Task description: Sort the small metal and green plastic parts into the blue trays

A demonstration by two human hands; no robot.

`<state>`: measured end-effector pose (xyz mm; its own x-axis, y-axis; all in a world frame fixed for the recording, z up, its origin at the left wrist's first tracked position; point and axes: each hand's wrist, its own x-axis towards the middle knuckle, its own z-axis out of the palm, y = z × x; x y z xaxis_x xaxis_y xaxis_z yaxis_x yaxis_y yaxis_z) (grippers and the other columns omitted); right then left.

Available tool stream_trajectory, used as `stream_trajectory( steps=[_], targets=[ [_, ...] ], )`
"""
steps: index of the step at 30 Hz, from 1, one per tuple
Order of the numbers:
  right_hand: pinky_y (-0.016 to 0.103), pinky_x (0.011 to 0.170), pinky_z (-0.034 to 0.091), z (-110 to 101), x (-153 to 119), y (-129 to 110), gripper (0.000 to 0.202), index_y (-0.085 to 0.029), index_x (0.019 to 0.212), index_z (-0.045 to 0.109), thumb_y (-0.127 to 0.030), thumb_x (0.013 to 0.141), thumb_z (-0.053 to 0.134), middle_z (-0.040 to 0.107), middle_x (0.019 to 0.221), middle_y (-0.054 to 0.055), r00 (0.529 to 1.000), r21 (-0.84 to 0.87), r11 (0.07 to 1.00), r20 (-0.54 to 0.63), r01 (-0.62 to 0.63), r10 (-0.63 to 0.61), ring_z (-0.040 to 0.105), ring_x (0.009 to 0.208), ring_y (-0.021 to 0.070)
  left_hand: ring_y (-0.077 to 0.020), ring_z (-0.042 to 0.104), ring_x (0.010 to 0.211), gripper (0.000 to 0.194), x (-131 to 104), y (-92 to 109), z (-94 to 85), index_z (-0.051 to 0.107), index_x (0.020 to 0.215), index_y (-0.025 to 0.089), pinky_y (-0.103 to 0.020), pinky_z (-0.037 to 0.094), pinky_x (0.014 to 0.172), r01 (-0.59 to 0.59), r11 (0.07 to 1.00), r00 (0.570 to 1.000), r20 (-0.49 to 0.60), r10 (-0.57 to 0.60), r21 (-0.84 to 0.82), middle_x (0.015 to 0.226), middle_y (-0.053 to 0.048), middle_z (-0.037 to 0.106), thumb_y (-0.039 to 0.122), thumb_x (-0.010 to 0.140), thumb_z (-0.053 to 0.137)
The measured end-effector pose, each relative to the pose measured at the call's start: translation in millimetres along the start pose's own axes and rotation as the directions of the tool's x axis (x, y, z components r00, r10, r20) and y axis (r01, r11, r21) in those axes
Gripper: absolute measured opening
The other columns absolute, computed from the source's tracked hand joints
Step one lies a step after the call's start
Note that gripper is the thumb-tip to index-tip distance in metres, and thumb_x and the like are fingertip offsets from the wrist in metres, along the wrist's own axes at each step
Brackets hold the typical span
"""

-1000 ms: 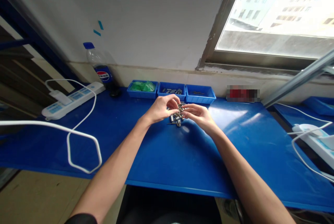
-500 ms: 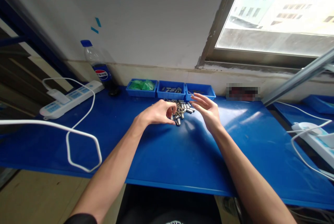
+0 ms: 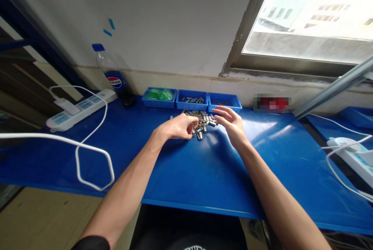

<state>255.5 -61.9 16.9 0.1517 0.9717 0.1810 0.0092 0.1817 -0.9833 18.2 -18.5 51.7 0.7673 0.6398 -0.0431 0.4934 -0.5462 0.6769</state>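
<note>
A loose pile of small metal cylinders and thin brass-coloured pieces [image 3: 204, 120] lies on the blue table [image 3: 204, 172]. At the pile's left side, my left hand [image 3: 180, 125] has its fingers curled and thumb drawn in; what it grips, if anything, is too small to name. My right hand [image 3: 231, 124] hovers at the pile's right edge, fingers spread, holding nothing. Behind the pile stand three blue trays: the left one [image 3: 159, 104] with green pieces, the middle one [image 3: 191, 106] with grey cylinders, the right one [image 3: 236, 107] with a few thin dark pieces.
At the back left a cola bottle [image 3: 115, 81] stands beside a white power strip [image 3: 83, 111]. A white cable [image 3: 109, 164] loops over the table's left part. Towards the right are a blurred red item [image 3: 272, 104], a metal bar [image 3: 329, 87] and another power strip [image 3: 354, 157].
The thumb and fingers of my left hand have closed together at the pile. My right hand stays spread in nearly the same place. The view has shifted slightly.
</note>
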Motion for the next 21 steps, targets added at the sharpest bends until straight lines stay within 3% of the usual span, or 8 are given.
stream_trajectory(
  steps=[3, 7, 13, 16, 21],
  targets=[
    [0.040, 0.080, 0.058, 0.0, -0.3, -1.2, 0.045, -0.024, 0.115, 0.073, -0.043, 0.077, 0.084, 0.079, 0.110, 0.009, 1.000, -0.007, 1.000, 0.013, -0.020, 0.020, 0.073, 0.085, 0.0227, -0.0153, 0.070, 0.072, 0.018, -0.9, -1.3, -2.6, 0.066, 0.089, 0.019, -0.022, 0.050, 0.064, -0.051, 0.996, 0.998, -0.036, 0.049, -0.075, 0.079, 0.000, 0.075, 0.012, 0.073, 0.067],
    [0.038, 0.078, 0.056, 1.4, -1.9, -4.6, 0.041, -0.023, 0.111, 0.074, -0.043, 0.077, 0.084, 0.079, 0.095, 0.006, 0.998, -0.013, 0.999, 0.049, -0.048, 0.049, 0.072, 0.079, 0.0213, -0.0147, 0.071, 0.081, 0.016, 2.8, 0.3, -0.7, 0.070, 0.098, 0.019, -0.023, 0.053, 0.072, -0.145, 0.978, 0.977, -0.177, 0.118, -0.148, 0.087, -0.001, 0.075, 0.016, 0.083, 0.065],
    [0.036, 0.076, 0.055, 3.6, -3.5, -8.6, 0.036, -0.022, 0.099, 0.076, -0.047, 0.075, 0.085, 0.076, 0.079, 0.003, 0.990, -0.037, 0.995, 0.105, -0.090, 0.094, 0.068, 0.070, 0.0185, -0.0148, 0.072, 0.080, 0.021, 12.6, -0.2, 5.6, 0.068, 0.096, 0.016, -0.026, 0.059, 0.077, -0.229, 0.948, 0.883, -0.457, 0.107, -0.220, 0.092, -0.003, 0.073, 0.020, 0.078, 0.078],
    [0.036, 0.076, 0.056, 4.2, -5.0, -9.5, 0.038, -0.022, 0.102, 0.077, -0.049, 0.077, 0.083, 0.077, 0.080, 0.004, 0.979, -0.045, 0.994, 0.175, -0.102, 0.109, 0.068, 0.071, 0.0190, -0.0145, 0.072, 0.077, 0.026, 14.2, -1.3, 5.7, 0.066, 0.094, 0.016, -0.025, 0.060, 0.075, -0.231, 0.946, 0.862, -0.498, 0.091, -0.227, 0.091, -0.004, 0.072, 0.022, 0.074, 0.083],
    [0.041, 0.083, 0.059, 4.6, -7.9, -7.9, 0.044, -0.021, 0.108, 0.079, -0.049, 0.075, 0.086, 0.081, 0.093, 0.007, 0.948, -0.064, 0.991, 0.288, -0.121, 0.135, 0.074, 0.082, 0.0237, -0.0156, 0.073, 0.079, 0.025, 13.5, -0.8, 6.1, 0.066, 0.092, 0.015, -0.026, 0.061, 0.075, -0.214, 0.948, 0.879, -0.470, 0.082, -0.235, 0.088, -0.004, 0.072, 0.024, 0.076, 0.083]
  ],
)
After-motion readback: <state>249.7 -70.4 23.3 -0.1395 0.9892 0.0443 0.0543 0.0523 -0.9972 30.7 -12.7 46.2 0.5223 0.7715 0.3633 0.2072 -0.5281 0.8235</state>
